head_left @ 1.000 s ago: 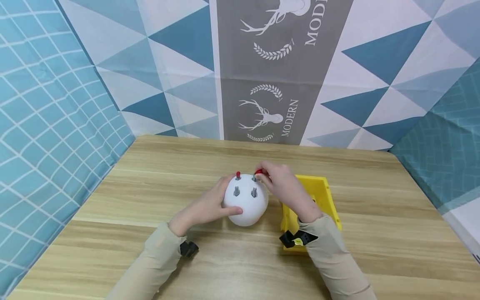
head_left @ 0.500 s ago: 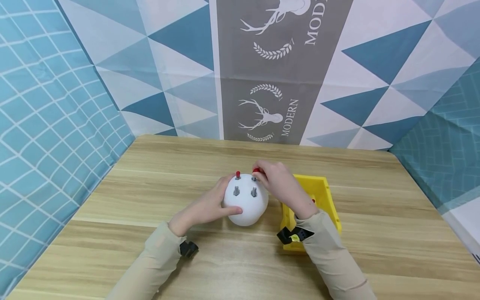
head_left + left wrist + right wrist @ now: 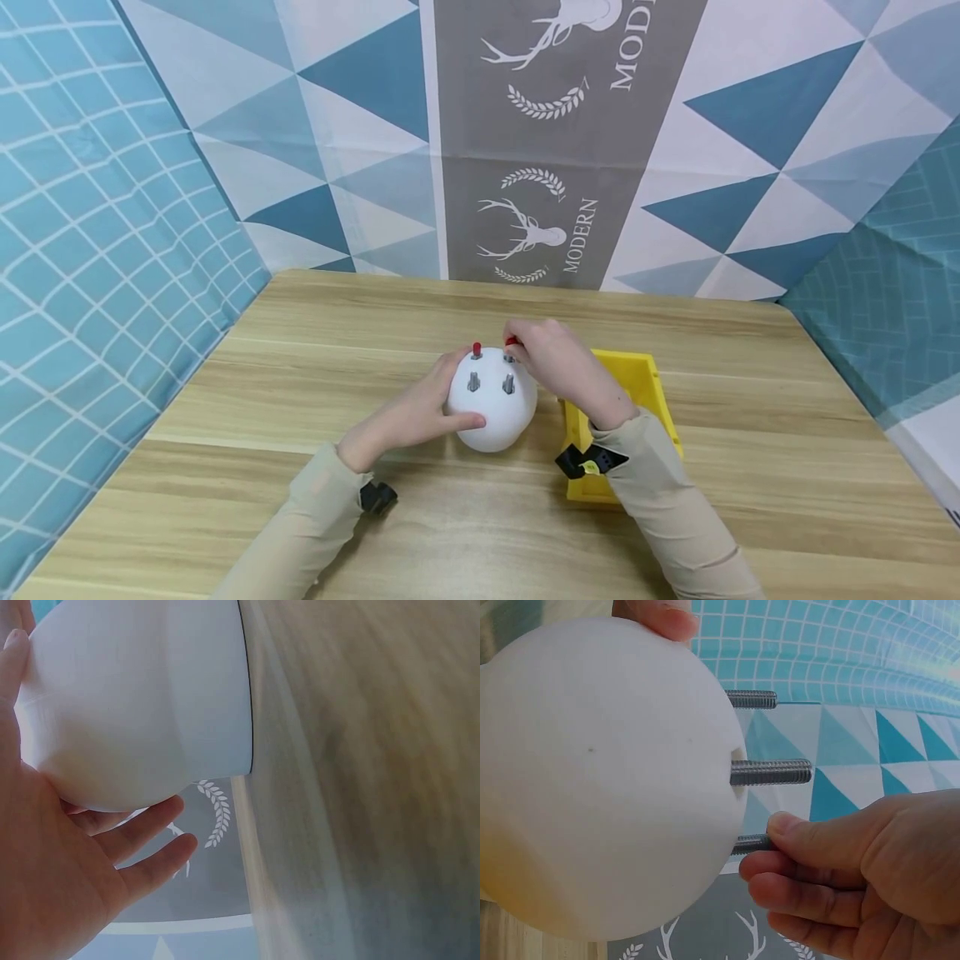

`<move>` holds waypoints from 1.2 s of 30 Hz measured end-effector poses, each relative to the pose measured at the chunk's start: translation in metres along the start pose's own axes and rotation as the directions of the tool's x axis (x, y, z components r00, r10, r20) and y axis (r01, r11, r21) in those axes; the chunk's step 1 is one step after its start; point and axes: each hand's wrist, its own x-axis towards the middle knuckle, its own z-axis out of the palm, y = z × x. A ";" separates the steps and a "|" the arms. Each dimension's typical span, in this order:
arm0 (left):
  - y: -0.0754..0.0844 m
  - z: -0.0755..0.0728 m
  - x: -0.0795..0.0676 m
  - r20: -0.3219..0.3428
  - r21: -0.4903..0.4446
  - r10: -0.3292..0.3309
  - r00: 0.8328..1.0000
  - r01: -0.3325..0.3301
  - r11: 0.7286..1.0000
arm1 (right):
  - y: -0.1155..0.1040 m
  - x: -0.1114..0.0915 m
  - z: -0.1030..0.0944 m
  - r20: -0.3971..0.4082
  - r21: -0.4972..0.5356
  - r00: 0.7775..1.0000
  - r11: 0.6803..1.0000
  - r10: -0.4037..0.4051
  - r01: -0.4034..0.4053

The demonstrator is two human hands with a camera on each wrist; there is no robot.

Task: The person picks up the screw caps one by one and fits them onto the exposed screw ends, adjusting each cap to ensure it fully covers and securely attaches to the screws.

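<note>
A white rounded body [image 3: 492,419] stands on the table, with threaded metal bolts [image 3: 772,772] sticking out of its top. My left hand [image 3: 423,406] grips its left side, the thumb across the front and the fingers round the back. On the far left bolt sits a red cap [image 3: 477,348]; the two near bolts [image 3: 508,384] are bare. At the far right bolt my right hand [image 3: 561,367] pinches a second red cap [image 3: 512,341], mostly hidden by thumb and fingers. In the right wrist view, the fingertips are right at that bolt's end [image 3: 751,844].
Under my right forearm is a yellow bin [image 3: 637,375], its inside partly hidden by the arm. The wood table [image 3: 360,317] reaches back to a patterned curtain [image 3: 375,167]. A black wrist strap [image 3: 592,461] is on my right wrist.
My right hand has shifted slightly left and turned, bringing the red cap over the far right bolt. My left hand and the white body have stayed in place.
</note>
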 end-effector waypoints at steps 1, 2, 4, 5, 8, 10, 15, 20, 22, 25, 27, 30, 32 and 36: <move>0.000 0.000 0.000 -0.001 -0.001 0.001 1.000 -0.001 1.000 | 0.000 0.000 0.000 0.012 -0.004 1.000 1.000 0.004 -0.004; 0.000 0.000 0.000 -0.001 -0.001 0.000 1.000 0.000 1.000 | -0.001 0.001 -0.001 0.022 -0.005 1.000 1.000 0.009 -0.009; 0.000 0.000 0.000 0.001 -0.003 -0.002 1.000 0.002 1.000 | -0.001 0.001 -0.001 0.031 -0.005 0.999 1.000 0.014 -0.014; 0.000 0.000 0.000 0.001 -0.002 -0.003 1.000 0.003 1.000 | -0.001 0.001 -0.001 0.034 -0.005 0.999 1.000 0.015 -0.015; 0.000 0.000 0.001 0.003 0.002 -0.006 1.000 0.006 1.000 | 0.000 0.002 -0.001 0.032 -0.010 0.999 1.000 0.012 -0.011; 0.001 0.000 0.001 0.003 0.002 -0.007 1.000 0.007 1.000 | 0.000 0.002 0.000 0.027 -0.018 1.000 1.000 0.009 -0.008; 0.000 0.000 0.001 -0.003 0.007 -0.005 1.000 0.005 1.000 | 0.000 0.002 0.000 0.023 -0.035 1.000 0.999 0.005 -0.004; 0.000 0.000 0.000 -0.004 0.004 -0.005 1.000 0.005 1.000 | -0.002 0.002 0.001 0.023 -0.049 1.000 0.999 0.005 -0.004; 0.001 0.000 0.000 -0.002 0.003 -0.008 1.000 0.008 1.000 | -0.002 0.002 0.001 0.025 -0.049 1.000 0.999 0.006 -0.005; 0.001 0.000 0.000 0.000 0.000 -0.010 1.000 0.010 1.000 | -0.002 0.002 0.002 0.032 -0.051 0.999 0.999 0.004 -0.003; 0.001 0.000 0.000 0.001 -0.001 -0.009 1.000 0.009 1.000 | -0.001 0.002 0.003 0.034 -0.054 0.999 0.999 0.003 -0.001; 0.001 0.000 0.000 0.001 -0.003 -0.004 1.000 0.004 1.000 | -0.001 0.002 0.004 0.030 -0.058 1.000 0.998 -0.002 0.004; 0.001 -0.001 0.000 -0.002 0.001 -0.003 1.000 0.003 1.000 | -0.001 0.002 0.005 0.024 -0.056 1.000 0.998 -0.012 0.013; 0.001 0.000 0.000 -0.005 0.007 0.003 1.000 -0.003 1.000 | 0.000 0.001 0.006 0.016 -0.048 1.000 0.999 -0.022 0.023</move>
